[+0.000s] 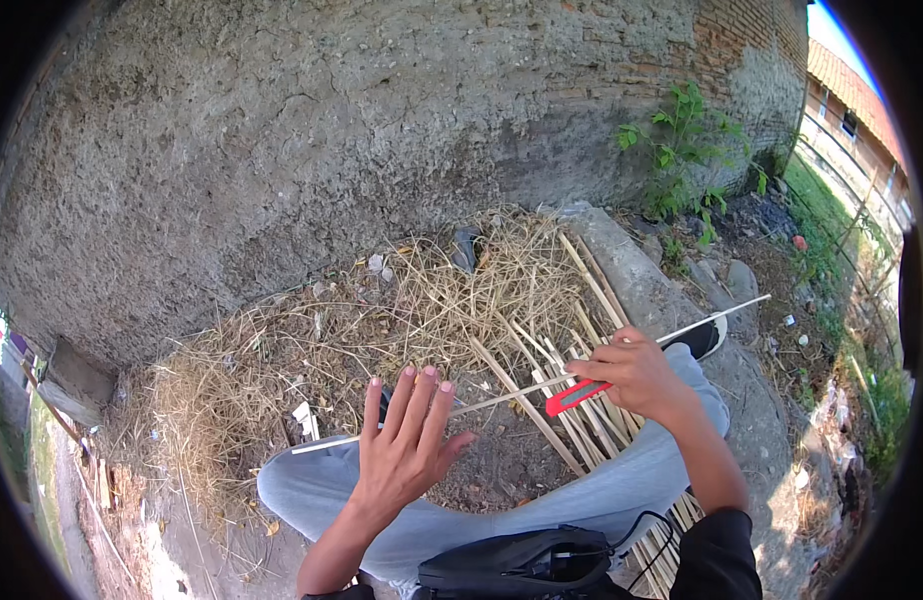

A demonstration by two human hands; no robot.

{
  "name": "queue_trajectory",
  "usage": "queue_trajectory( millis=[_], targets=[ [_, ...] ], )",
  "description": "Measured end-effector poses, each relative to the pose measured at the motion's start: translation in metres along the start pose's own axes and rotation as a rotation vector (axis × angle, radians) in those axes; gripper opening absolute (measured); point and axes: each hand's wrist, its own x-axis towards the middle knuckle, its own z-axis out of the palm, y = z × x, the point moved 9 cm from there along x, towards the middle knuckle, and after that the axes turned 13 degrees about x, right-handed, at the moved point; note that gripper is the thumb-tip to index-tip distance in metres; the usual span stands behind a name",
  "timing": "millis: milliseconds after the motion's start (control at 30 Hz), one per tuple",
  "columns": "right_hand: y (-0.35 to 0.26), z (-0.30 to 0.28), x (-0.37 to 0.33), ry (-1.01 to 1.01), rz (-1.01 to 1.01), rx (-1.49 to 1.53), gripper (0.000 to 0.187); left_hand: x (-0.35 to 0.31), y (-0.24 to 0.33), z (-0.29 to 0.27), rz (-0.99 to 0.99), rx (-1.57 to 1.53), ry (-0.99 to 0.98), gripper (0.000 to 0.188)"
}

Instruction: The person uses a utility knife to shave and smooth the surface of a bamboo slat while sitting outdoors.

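Observation:
My left hand (400, 450) is held flat with its fingers stretched out. It lies across a long thin bamboo strip (506, 398), whose left end pokes out beyond the hand; whether the palm presses on the strip I cannot tell. My right hand (634, 375) is closed around a red utility knife (579, 397), and the strip runs through or beneath those same fingers. The knife's blade is hidden or too small to make out. From the right hand the strip goes on up past my shoe. Under it, between my legs, lies a bundle of split bamboo strips (594, 432).
My bent legs in light jeans (572, 505) frame the work, with a black bag (517, 565) at my lap. Straw and shavings (482, 290) cover the ground toward a rough wall (362, 130). A concrete ledge (632, 258) and a leafy plant (682, 150) stand at the right.

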Motion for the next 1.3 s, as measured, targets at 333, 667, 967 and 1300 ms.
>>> queue_trajectory(
  millis=[333,667,967,1300],
  targets=[
    [-0.014,-0.013,0.001,0.948,-0.318,0.573,0.042,-0.146,-0.074,-0.004,-0.685,-0.182,-0.406,0.015],
    [-0.04,0.107,0.054,0.235,0.11,1.622,0.029,-0.238,-0.036,0.034,-1.218,-0.768,-0.594,0.029],
    [-0.11,0.118,0.08,-0.142,0.045,1.295,0.04,-0.231,-0.023,0.049,-1.288,-0.819,-0.538,0.026],
    [-0.12,0.099,0.08,-0.228,-0.17,1.844,0.041,-0.238,-0.033,0.033,-1.291,-0.635,-0.429,0.022]
  ],
)
